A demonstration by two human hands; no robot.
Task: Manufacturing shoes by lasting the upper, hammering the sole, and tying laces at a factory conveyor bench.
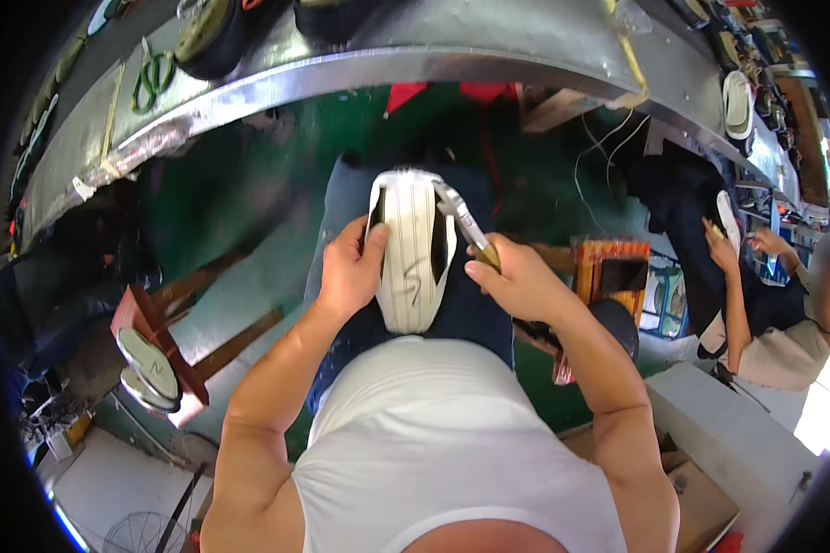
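Observation:
A white shoe (409,253) rests bottom up across my lap, its toe end pointing away from me. Lines run along its pale underside, with a dark handwritten mark near the heel, and dark gaps show along both sides. My left hand (349,276) grips the shoe's left edge, thumb on the near side of that edge. In my right hand (518,279) is a pair of pliers (464,221) with a silver metal head and a yellowish handle. Their jaws meet the shoe's rim at the upper right; whether they pinch material there is too small to tell.
Ahead runs a metal workbench (341,69) bearing green-handled scissors (152,78) and dark shoes (207,37). On a reddish wooden stool (131,309) at left lie pale soles (148,364). At right, near an orange stool (609,263), a co-worker's hands (724,244) hold a white piece.

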